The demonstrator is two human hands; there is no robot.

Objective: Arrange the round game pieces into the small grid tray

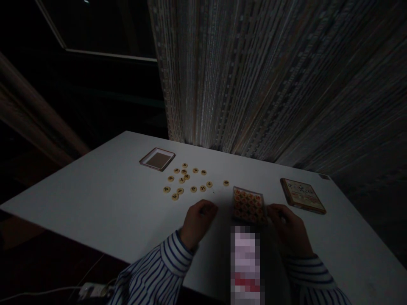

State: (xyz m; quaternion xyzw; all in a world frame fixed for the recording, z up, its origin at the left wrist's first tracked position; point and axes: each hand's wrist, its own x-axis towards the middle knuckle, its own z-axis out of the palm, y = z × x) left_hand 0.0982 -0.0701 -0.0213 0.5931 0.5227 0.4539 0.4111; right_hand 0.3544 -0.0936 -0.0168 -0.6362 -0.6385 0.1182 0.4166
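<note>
On the white table [95, 199] stands a small clear tray [249, 204] packed with round pieces that have red marks. My right hand [288, 231] touches its right edge, fingers curled. My left hand [199, 222] rests curled on the table just left of the tray; what its fingers hold, if anything, is hidden. Several loose round pale pieces [187, 180] with dark marks lie scattered beyond my left hand. Both arms wear striped sleeves.
An open shallow box [157, 159] lies at the far left of the pieces. A flat printed box [302, 195] lies at the right. A hanging bead curtain [270, 76] stands behind the table. A white cable and plug [92, 290] lie on the dark floor.
</note>
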